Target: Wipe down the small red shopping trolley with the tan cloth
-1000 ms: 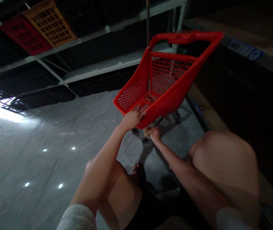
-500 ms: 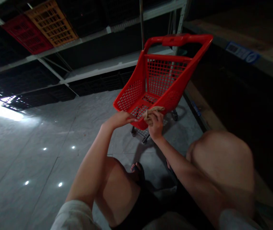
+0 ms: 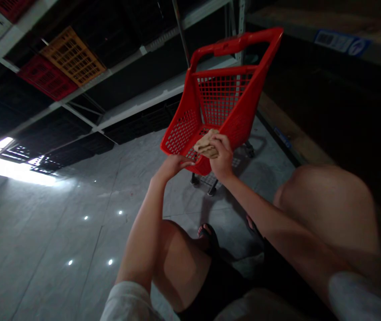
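Observation:
In front of me stands a red plastic shopping cart (image 3: 243, 122) with mesh sides, on dark wheels. My left hand (image 3: 176, 166) grips the near rim of its basket at the left corner, fingers bent over the edge. A crumpled beige cloth (image 3: 206, 146) is bunched in my right hand (image 3: 222, 154), which is closed round it just above the near right rim. Whether the cloth touches the cart's rim is hard to tell.
Shelving with a grey metal beam (image 3: 150, 101) holds a yellow crate (image 3: 75, 55), a dark red crate (image 3: 47, 76) and black crates. A dark wooden rack with a blue label (image 3: 342, 42) runs along the right. Grey concrete floor (image 3: 53, 232) lies to the left.
My right hand has lifted the cloth up from the near right rim and slightly inward. My left hand stays on the rim. The whole view has shifted a little.

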Demonstrator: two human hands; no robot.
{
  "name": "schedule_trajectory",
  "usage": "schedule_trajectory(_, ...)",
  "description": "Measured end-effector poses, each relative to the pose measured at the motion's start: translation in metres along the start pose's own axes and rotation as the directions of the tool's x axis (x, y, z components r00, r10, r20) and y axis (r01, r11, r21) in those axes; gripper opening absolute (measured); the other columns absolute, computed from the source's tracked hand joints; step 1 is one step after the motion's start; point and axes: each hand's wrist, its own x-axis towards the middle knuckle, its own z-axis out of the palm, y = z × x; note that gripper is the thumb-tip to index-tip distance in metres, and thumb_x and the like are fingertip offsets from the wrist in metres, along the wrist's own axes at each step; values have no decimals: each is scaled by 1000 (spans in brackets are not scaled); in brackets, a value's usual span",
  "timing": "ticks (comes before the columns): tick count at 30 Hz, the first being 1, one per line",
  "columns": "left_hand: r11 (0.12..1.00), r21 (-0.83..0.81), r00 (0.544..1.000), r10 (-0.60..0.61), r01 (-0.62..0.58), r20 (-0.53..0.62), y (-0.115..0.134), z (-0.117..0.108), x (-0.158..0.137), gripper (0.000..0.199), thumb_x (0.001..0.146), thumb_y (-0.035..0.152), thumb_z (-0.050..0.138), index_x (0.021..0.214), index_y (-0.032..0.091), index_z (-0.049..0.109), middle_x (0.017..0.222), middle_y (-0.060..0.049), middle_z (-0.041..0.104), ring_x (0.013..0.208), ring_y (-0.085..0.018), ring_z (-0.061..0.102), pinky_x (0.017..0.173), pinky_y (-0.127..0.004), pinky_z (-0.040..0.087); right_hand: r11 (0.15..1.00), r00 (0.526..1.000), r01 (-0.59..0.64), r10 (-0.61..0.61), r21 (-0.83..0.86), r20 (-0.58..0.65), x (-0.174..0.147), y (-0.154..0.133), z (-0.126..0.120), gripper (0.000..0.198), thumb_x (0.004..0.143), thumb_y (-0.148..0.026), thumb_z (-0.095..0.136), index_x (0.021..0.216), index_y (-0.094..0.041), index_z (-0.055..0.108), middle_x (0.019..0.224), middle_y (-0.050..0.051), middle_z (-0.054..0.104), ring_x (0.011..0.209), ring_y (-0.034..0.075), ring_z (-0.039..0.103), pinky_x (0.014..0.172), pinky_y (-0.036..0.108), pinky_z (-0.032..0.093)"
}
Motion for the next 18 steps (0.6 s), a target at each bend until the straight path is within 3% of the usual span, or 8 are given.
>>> schedule_trajectory(3, 997, 74, 1000, -5, 6, -12, 12, 5, 4, 31, 102, 41, 57, 109, 20, 79, 106, -9, 81, 98, -20, 74, 89, -27, 51, 993, 998, -4, 11, -122, 56, -29, 15, -3, 11, 90, -18, 60, 94, -24, 69, 113, 7, 63, 110, 21, 59, 103, 38, 49)
schedule_trajectory(7, 983, 182, 999, -31, 36, -32, 40, 14, 10, 35, 104, 44, 52, 117, 24, 78, 112, -10, 80, 105, -21, 73, 92, -28, 50, 936, 962, -245, 266, -251, 53, -109, 53, -10, 18, 83, -8, 52, 83, -21, 66, 102, 11, 65, 103, 24, 60, 98, 41, 51)
schedule_trajectory(10, 960, 265, 995, -76, 88, -57, 62, 23, 16, 39, 104, 46, 49, 121, 25, 77, 111, -12, 79, 105, -24, 74, 92, -31, 51, 884, 917, -377, 399, -277, 25, -136, 66, -14, 24, 74, -3, 47, 81, -19, 63, 97, 11, 64, 100, 24, 61, 92, 40, 53)
schedule_trajectory(14, 965, 245, 995, -79, 92, -62, 75, 25, 23, 39, 105, 44, 47, 127, 26, 74, 114, -12, 79, 107, -25, 74, 93, -34, 52, 906, 921, -374, 337, -199, -195, -101, 49, -22, 26, 75, -5, 48, 89, -19, 64, 103, 10, 62, 103, 23, 62, 96, 42, 53)
schedule_trajectory(18, 989, 129, 997, 74, -77, 33, 55, 8, 27, 35, 106, 38, 50, 133, 27, 70, 127, -8, 75, 115, -21, 71, 98, -30, 51, 980, 954, -119, 68, -158, -293, -45, 19, -39, 15, 84, -13, 58, 91, -23, 67, 105, 5, 60, 104, 21, 62, 98, 43, 54)
